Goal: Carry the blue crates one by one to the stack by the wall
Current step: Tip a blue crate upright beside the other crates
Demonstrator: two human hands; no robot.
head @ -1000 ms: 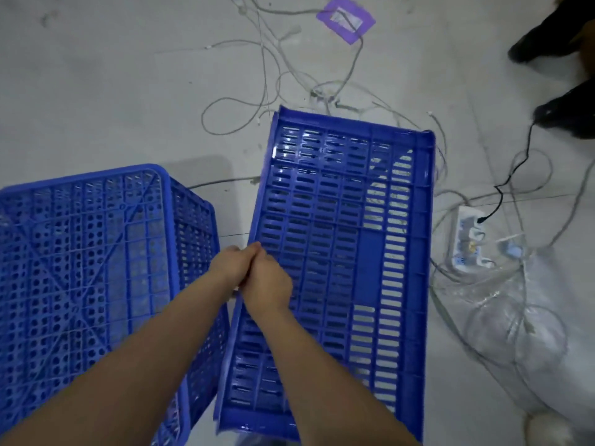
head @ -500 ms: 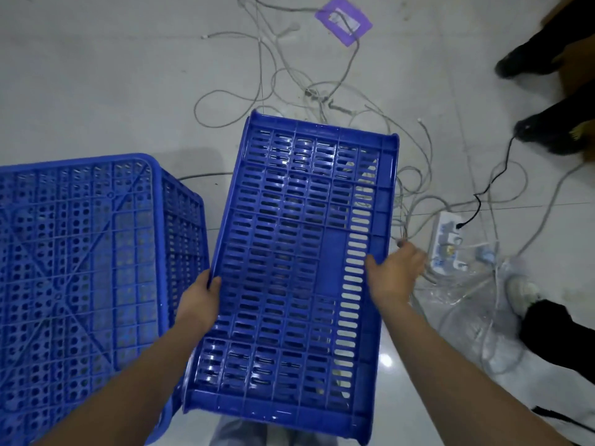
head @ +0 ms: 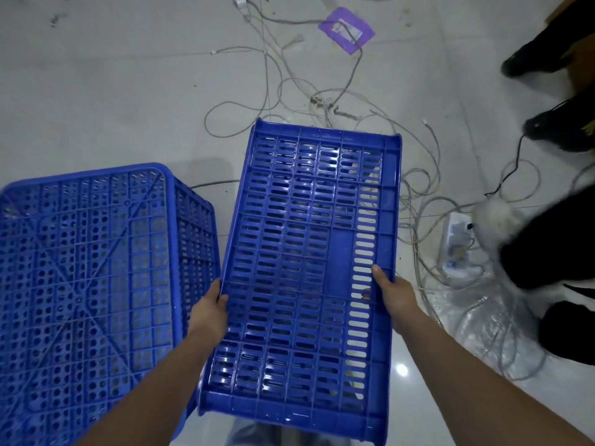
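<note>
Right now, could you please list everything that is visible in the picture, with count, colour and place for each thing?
slotted blue plastic crate: 1, blue, centre, held at both long sides.
perforated blue plastic crate: 1, blue, left, upside down on the floor.
loose thin cables: many, grey-white and one black, tangled on the floor beyond and right of the held crate.
white power strip: 1, white, on the floor at right.
purple flat packet: 1, purple, on the floor at top.
clear plastic wrap: 1 patch, transparent, floor at lower right.
dark shoes and trouser legs: several, black, right edge; count unclear.
grey tiled floor: 1, pale grey.
left hand: 1, on the held crate's left side.
right hand: 1, on its right side.
</note>
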